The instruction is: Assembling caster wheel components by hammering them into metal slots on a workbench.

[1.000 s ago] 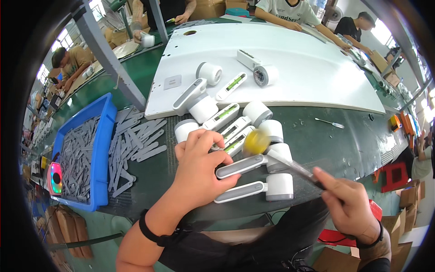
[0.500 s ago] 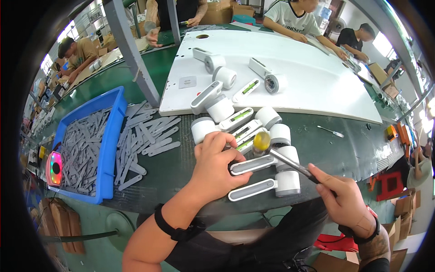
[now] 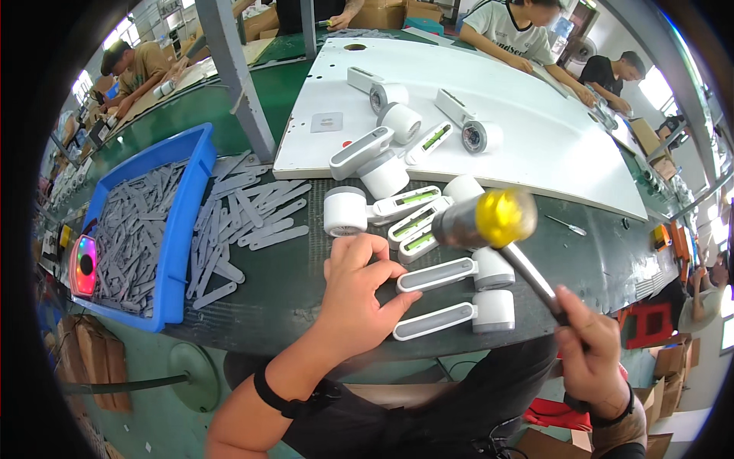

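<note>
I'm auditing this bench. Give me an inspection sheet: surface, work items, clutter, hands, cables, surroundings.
Surface: dark green table, white board on it.
Work items: white-and-grey devices with handles, some showing green inside; blurred, yellow-ended mallet over them.
Clutter: blue bin of grey strips, more loose beside it; screwdriver at right.
Hands: left hand at one device's handle end, grip unclear; right hand grips the mallet.
Cables: thin dark cables near the person's lap.
Surroundings: co-workers nearby; cardboard boxes at lower right.

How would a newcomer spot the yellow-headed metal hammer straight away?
Find the dark green table, then its cluster of white-and-grey plastic devices with round heads. In front of that cluster, the person's right hand grips the yellow-headed metal hammer. Its blurred, bright yellow end sets it apart from those paler neighbours.
</note>
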Demonstrator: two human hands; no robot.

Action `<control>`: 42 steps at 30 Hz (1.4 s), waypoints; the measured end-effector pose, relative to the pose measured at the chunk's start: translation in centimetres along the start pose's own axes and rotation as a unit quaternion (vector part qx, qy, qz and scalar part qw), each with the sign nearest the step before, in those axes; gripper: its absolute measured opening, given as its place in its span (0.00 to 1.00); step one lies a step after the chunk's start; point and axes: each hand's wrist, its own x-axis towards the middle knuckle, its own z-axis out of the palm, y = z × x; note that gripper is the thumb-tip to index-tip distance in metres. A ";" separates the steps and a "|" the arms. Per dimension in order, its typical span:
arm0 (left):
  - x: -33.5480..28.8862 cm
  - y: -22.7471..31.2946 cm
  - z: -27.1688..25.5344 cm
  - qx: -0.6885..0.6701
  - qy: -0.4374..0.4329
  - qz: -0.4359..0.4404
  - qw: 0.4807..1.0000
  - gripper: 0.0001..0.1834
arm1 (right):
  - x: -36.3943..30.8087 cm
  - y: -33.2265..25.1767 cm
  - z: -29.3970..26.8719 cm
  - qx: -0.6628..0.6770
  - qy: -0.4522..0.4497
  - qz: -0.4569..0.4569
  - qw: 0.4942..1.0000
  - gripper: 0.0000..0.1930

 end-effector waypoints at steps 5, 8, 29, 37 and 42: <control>0.3 -0.3 -0.1 -0.017 -0.012 -0.011 1.000 0.16 | 0.8 -0.7 -0.8 -0.092 -0.155 0.162 0.970 0.30; 0.3 -0.1 -0.1 -0.024 -0.022 -0.024 0.999 0.16 | -1.3 0.6 1.4 -0.009 0.026 0.029 0.999 0.30; 0.3 -0.3 -1.2 -0.092 -0.093 -0.037 0.991 0.20 | -2.8 1.1 1.0 0.110 0.017 0.174 0.978 0.27; -0.8 7.2 -0.2 0.101 -0.161 0.020 0.982 0.38 | -9.1 5.8 -1.9 0.236 0.175 0.311 0.904 0.28; 2.0 10.3 2.3 0.047 -0.120 0.077 0.989 0.27 | -13.7 7.9 -3.2 0.255 0.238 0.315 0.883 0.29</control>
